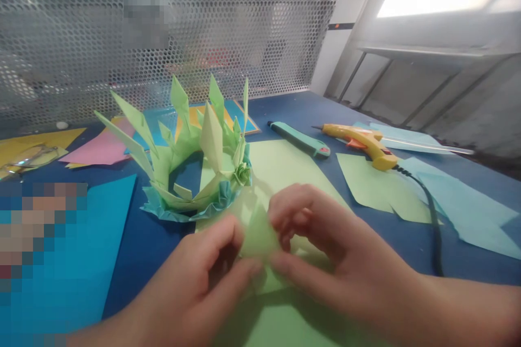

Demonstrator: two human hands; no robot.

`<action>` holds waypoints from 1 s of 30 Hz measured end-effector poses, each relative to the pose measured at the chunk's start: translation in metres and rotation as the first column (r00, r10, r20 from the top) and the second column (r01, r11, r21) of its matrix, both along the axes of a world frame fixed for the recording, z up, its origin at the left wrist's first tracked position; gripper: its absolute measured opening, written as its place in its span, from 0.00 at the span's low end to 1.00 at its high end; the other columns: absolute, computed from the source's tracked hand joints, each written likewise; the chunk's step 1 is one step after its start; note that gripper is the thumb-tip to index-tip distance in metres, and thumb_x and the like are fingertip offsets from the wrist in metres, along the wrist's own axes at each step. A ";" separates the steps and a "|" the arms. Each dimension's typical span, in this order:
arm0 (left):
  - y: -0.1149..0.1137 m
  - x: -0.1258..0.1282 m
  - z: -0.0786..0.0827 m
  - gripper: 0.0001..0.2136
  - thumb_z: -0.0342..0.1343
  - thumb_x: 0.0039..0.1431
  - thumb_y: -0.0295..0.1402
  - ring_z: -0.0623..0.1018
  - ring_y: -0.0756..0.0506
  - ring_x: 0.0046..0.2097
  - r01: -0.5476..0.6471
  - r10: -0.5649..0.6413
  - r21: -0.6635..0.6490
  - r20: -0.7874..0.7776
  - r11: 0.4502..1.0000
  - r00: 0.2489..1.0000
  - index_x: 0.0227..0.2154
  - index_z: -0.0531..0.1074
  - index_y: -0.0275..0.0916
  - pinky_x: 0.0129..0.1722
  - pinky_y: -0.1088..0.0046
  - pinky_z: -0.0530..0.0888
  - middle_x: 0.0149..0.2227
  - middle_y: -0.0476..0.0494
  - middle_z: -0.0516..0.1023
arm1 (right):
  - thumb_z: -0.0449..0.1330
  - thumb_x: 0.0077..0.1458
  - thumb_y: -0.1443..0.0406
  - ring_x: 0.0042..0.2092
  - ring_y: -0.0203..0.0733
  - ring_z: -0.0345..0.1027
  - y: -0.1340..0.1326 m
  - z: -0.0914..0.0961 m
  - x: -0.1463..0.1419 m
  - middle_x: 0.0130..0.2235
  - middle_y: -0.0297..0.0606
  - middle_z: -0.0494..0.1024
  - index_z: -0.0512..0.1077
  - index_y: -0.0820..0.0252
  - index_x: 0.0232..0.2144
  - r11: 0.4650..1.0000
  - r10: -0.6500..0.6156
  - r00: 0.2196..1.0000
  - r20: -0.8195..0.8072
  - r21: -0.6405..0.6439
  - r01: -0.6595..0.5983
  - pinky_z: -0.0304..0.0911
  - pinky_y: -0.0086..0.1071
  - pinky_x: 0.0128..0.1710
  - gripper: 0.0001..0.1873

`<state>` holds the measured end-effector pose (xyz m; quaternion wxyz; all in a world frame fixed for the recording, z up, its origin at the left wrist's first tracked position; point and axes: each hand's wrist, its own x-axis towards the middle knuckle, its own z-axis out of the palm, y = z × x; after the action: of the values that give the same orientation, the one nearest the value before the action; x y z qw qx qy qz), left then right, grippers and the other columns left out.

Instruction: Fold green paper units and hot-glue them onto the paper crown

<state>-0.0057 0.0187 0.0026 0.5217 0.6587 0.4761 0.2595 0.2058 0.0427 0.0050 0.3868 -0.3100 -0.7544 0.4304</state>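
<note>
Paper [259, 234], green, is held between left hand [205, 265] and right hand [328, 244].

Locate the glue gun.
In the head view, the glue gun lies toward the right, beyond the right hand, just right of the teal tool.

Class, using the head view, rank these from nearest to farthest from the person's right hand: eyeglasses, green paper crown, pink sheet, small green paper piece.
From the right hand:
1. Small green paper piece: at its fingertips, between both hands.
2. Green paper crown: beyond, to the left.
3. Pink sheet: left of the crown.
4. Eyeglasses: far left.
</note>
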 end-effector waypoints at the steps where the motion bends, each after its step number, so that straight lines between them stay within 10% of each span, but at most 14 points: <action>1: 0.000 0.001 0.000 0.14 0.52 0.67 0.46 0.70 0.47 0.31 0.003 -0.003 0.015 -0.015 1.000 1.000 0.29 0.65 0.43 0.30 0.74 0.69 0.28 0.51 0.70 | 0.60 0.57 0.75 0.37 0.31 0.70 0.000 0.000 0.000 0.39 0.30 0.71 0.68 0.53 0.40 1.000 0.016 1.000 0.010 0.010 -0.016 0.72 0.23 0.38 0.12; 7: -0.003 0.004 0.004 0.11 0.51 0.69 0.45 0.69 0.47 0.29 -0.005 0.004 0.048 0.022 0.999 1.000 0.34 0.66 0.45 0.31 0.74 0.69 0.27 0.53 0.72 | 0.63 0.56 0.75 0.36 0.29 0.73 -0.003 0.001 0.000 0.38 0.27 0.74 0.65 0.49 0.51 0.997 -0.025 0.998 -0.055 -0.078 0.021 0.74 0.22 0.38 0.25; 12: -0.005 0.005 0.003 0.13 0.47 0.71 0.48 0.74 0.49 0.29 -0.011 0.015 -0.034 0.113 0.999 0.994 0.37 0.68 0.45 0.29 0.77 0.70 0.28 0.52 0.76 | 0.60 0.54 0.77 0.33 0.31 0.76 -0.002 0.006 -0.001 0.34 0.30 0.80 0.73 0.56 0.37 1.000 0.011 1.000 0.024 0.002 -0.011 0.73 0.22 0.35 0.12; 24: 0.006 0.003 0.004 0.13 0.54 0.63 0.34 0.65 0.52 0.24 0.135 -0.137 0.030 0.060 0.990 0.989 0.23 0.71 0.40 0.25 0.80 0.63 0.21 0.56 0.66 | 0.57 0.55 0.79 0.31 0.31 0.73 0.001 0.008 0.006 0.32 0.34 0.78 0.80 0.64 0.42 0.973 0.117 0.991 0.059 0.194 -0.126 0.70 0.21 0.31 0.17; 30: 0.004 0.000 0.001 0.13 0.67 0.57 0.39 0.72 0.51 0.26 0.025 0.027 -0.190 0.265 0.981 0.964 0.21 0.76 0.39 0.27 0.83 0.69 0.22 0.53 0.75 | 0.55 0.54 0.80 0.27 0.29 0.64 0.007 0.013 0.006 0.28 0.31 0.68 0.84 0.64 0.42 0.951 0.119 0.989 0.090 0.277 -0.139 0.65 0.19 0.27 0.22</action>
<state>-0.0053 0.0232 0.0036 0.6418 0.5642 0.4248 0.2988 0.2123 0.0495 0.0179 0.3708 -0.2167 -0.8402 0.3311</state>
